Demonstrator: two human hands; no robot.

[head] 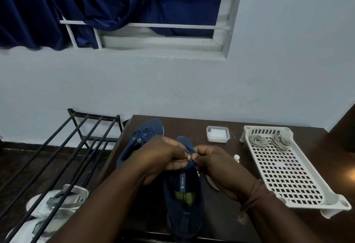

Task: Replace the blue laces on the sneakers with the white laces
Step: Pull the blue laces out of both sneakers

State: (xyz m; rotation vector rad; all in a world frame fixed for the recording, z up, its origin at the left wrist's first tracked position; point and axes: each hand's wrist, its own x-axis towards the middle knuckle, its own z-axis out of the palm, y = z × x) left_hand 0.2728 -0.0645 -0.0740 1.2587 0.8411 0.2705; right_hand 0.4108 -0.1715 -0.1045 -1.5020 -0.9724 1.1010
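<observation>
Both hands — left hand [163,154], right hand [215,164] — pinching blue lace [189,155] over near sneaker [184,204].

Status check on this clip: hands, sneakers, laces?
Left hand and right hand both pinching the blue lace over near sneaker. White laces untouched in tray. Nothing blocking.

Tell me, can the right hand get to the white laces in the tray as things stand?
Probably yes, once it lets go: the right hand is pinching the blue lace, and the white laces lie uncovered in the open tray on that side.

Probably a home room: barred window [153,25] with blue curtain [57,8], shoe rack [63,146].
</observation>
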